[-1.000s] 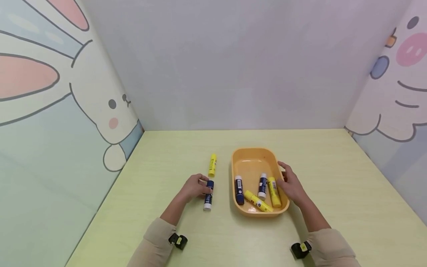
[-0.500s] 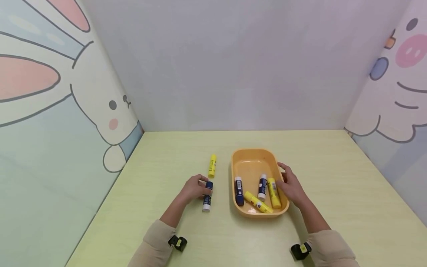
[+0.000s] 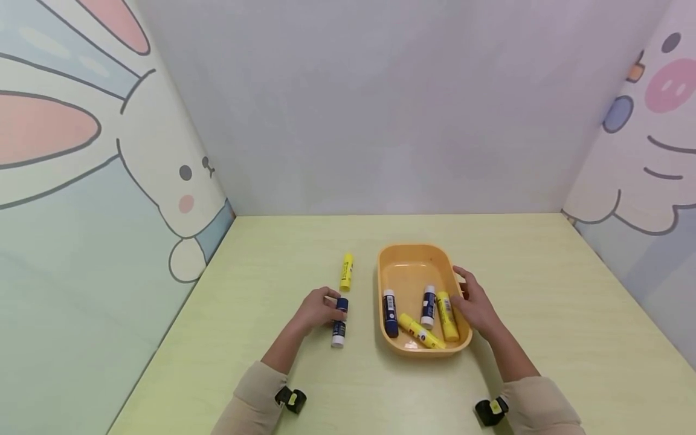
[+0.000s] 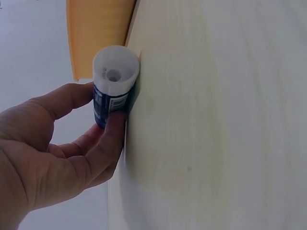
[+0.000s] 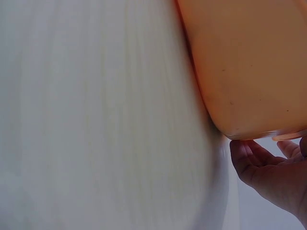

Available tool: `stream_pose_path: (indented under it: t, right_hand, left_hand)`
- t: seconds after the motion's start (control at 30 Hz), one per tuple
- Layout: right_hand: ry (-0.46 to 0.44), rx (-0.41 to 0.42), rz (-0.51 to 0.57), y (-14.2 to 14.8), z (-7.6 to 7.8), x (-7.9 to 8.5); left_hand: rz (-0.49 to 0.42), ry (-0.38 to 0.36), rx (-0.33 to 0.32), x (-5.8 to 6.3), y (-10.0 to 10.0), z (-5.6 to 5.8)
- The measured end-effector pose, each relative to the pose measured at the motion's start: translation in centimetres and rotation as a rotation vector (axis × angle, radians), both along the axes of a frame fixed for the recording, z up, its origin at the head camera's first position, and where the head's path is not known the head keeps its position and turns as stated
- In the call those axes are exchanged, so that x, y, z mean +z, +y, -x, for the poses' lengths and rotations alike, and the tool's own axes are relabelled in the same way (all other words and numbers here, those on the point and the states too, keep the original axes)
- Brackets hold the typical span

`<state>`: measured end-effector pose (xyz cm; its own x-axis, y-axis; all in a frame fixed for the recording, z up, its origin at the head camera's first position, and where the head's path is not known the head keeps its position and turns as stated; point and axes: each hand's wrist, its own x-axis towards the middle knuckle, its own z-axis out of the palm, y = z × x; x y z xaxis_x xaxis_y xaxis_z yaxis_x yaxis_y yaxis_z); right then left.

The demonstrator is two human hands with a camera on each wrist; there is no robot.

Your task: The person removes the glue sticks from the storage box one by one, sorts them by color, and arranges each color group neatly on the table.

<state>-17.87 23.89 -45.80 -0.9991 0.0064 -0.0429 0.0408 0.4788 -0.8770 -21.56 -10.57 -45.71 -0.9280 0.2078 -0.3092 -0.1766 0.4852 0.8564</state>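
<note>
My left hand pinches a navy glue stick with a white end, thumb on one side and fingers on the other. The left wrist view shows that stick's white hollow end facing the camera, close over the table. Beyond it on the table lies a yellow glue stick. With my right hand I hold the right rim of an orange plastic tray, thumb over the edge and fingers along the outer wall. Inside the tray lie two navy glue sticks and two yellow ones.
The pale wooden table meets a plain grey wall at the back. Side walls carry a cartoon rabbit at left and a cartoon pig at right. A small black device sits at each sleeve.
</note>
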Motion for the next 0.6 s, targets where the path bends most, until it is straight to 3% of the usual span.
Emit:
stream_pose_path:
  t: [0.37,0.6]
  right_hand:
    - [0.000,-0.001,0.004,0.06,0.04,0.00]
    - [0.010,0.001,0.005,0.01,0.00,-0.11]
  left_hand:
    - [0.007,-0.001,-0.003,-0.14,-0.04,0.19]
    - [0.048,0.012,0.002,0.66,-0.20,0.10]
